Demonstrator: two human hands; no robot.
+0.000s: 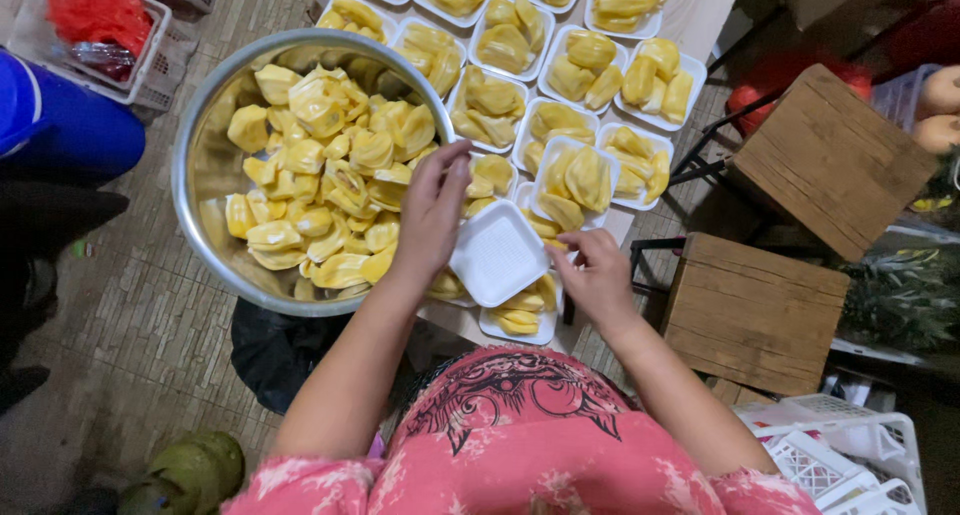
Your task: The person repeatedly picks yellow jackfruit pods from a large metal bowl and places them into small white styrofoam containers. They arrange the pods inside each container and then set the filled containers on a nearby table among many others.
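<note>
At the frame's centre we hold an empty white foam tray (497, 253), our right hand (600, 275) pinching its right edge. Our left hand (432, 210), fingers curled over the steel bowl (200, 165) of jackfruit pods (320, 165), grips nothing visible. We judge the tray featherlight and crushable, best held by its rim.

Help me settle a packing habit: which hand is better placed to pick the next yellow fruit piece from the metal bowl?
Probably the left hand: it hangs over the metal bowl rim, beside the fruit pieces. The right hand holds the empty white tray, away from the bowl.
</note>
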